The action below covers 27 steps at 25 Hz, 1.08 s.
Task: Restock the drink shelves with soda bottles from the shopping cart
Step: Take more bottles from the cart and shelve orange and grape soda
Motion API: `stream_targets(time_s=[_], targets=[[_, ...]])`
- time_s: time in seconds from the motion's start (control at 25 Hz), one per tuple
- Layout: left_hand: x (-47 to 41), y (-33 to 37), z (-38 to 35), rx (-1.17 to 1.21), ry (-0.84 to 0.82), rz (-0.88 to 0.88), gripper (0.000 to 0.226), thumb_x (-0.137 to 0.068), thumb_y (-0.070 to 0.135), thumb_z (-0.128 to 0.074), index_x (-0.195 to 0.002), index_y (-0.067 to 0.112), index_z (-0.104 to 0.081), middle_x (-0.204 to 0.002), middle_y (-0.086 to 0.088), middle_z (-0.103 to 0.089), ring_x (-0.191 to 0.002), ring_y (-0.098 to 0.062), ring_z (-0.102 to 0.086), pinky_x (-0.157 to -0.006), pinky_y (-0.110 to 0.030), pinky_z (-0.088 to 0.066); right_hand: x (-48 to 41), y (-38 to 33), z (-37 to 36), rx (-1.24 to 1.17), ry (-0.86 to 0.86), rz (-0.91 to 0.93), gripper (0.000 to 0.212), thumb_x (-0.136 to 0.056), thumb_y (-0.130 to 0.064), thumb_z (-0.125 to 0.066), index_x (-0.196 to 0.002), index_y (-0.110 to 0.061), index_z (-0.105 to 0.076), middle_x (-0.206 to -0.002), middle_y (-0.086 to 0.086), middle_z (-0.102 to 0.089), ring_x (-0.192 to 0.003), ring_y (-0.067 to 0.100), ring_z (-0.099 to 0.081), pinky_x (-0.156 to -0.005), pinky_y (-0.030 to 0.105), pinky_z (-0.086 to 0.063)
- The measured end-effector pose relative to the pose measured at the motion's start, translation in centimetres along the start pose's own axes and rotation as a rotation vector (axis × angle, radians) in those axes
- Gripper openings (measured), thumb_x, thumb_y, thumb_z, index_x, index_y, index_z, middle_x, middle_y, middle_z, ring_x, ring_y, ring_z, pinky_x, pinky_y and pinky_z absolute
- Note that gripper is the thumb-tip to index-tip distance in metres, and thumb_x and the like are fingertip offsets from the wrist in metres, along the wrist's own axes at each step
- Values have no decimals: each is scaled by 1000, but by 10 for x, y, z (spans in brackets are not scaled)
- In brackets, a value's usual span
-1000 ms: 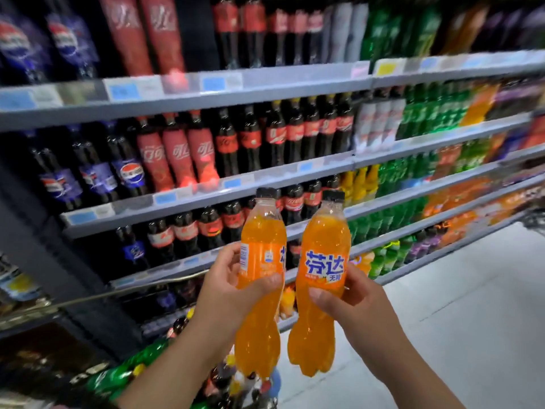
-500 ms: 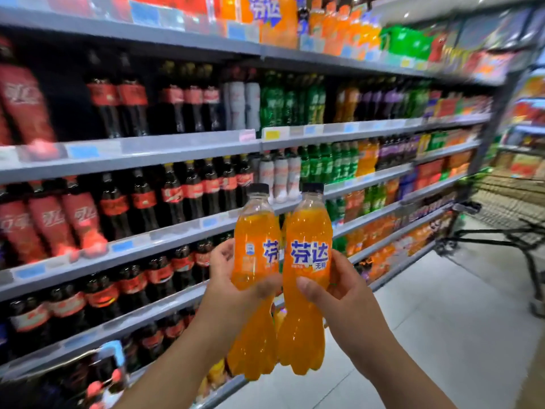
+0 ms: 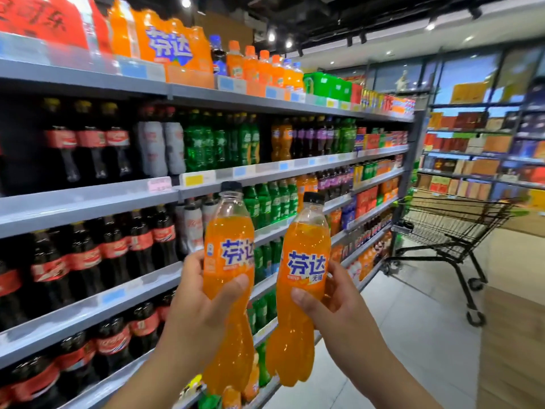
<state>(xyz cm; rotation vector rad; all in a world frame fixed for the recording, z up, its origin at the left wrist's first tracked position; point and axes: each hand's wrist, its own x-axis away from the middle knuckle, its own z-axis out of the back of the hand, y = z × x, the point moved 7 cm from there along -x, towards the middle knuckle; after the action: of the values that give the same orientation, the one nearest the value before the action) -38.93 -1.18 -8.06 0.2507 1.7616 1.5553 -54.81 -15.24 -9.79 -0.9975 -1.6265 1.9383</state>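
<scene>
head view faces down aisle, shelves (image 3: 265, 169) left

This is a shop, the drinks aisle of a supermarket. Long grey shelves (image 3: 88, 199) run down the left in tiers, packed with rows of cola bottles (image 3: 88, 255), green soda bottles (image 3: 206, 143) and orange soda bottles (image 3: 259, 67), with small price tags (image 3: 193, 180) clipped along the shelf edges. A wire shopping cart (image 3: 451, 225) on castors stands at the aisle's far end on the pale tiled floor (image 3: 413, 335). Beyond it, more racks hold boxed goods (image 3: 472, 149), and spotlights (image 3: 271, 36) hang from a dark ceiling.
</scene>
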Motion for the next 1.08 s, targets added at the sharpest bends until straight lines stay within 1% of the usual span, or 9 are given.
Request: stream_targets(time_s=[0.08,0.2,0.32,0.52,0.72,0.8,0.92,1.0,1.08], targets=[[-40,-15,-17,24,-41,24,52,-54,75,-72,-99,60,-48,-96,16,-73,-78,-13,-74,-65,-40,-60,-33,2,16,4,21,8,83,-53,-82,-77,-125,-56,-47,-111,-27,-70,-98,-1,-71,-81,28,-62],[-101,-35,-44,-15,-46,21,81,-42,77,-84,-106,59,-38,-96,31,-67,-78,3,-71,-52,-17,-55,-86,8,42,12,49,-4,79,-55,-76,-80,-125,-54,-48,-111,-23,-72,-99,4,-72,-85,35,-63],[-153,-53,-76,1,-64,2,74,-44,61,-86,-100,61,-38,-94,37,-63,-78,8,-68,-49,-6,-49,-132,14,67,41,90,5,74,-59,-70,-84,-123,-57,-47,-112,-22,-72,-100,3,-72,-80,28,-62],[-210,-64,-112,-25,-33,-58,62,-51,59,-79,-103,50,-46,-95,38,-63,-80,11,-65,-48,-2,-46,-184,25,101,58,147,18,51,-62,-63,-75,-106,-68,-52,-112,-25,-71,-101,3,-71,-77,27,-62],[-252,-61,-141,-156,-44,-155,57,-55,64,-75,-104,51,-49,-94,46,-60,-81,18,-62,-47,-5,-45,-230,33,130,60,150,51,44,-65,-62,-75,-100,-74,-51,-109,-30,-69,-99,-2,-70,-69,19,-59],[-266,-60,-154,-214,-48,-201,57,-57,66,-73,-105,53,-46,-95,48,-59,-83,20,-62,-52,-7,-45,-249,37,144,47,144,82,52,-64,-62,-77,-109,-70,-52,-111,-27,-70,-100,0,-70,-70,19,-59],[-288,-62,-180,-277,-51,-236,59,-57,71,-72,-108,55,-45,-94,37,-64,-85,20,-61,-57,-10,-46,-281,45,165,37,125,110,76,-67,-65,-81,-134,-49,-48,-120,-18,-70,-106,6,-70,-82,31,-62],[-303,-64,-199,-303,-53,-264,59,-60,72,-76,-109,54,-48,-97,37,-65,-86,19,-62,-50,-8,-47,-306,50,181,30,96,133,73,-67,-69,-81,-131,-50,-50,-118,-18,-71,-105,7,-71,-83,33,-63],[-320,-65,-221,-309,-45,-285,58,-61,72,-78,-108,53,-50,-99,45,-61,-88,18,-62,-53,-2,-46,-333,52,199,47,63,162,72,-63,-71,-79,-127,-52,-51,-117,-18,-71,-103,6,-71,-82,33,-63]])
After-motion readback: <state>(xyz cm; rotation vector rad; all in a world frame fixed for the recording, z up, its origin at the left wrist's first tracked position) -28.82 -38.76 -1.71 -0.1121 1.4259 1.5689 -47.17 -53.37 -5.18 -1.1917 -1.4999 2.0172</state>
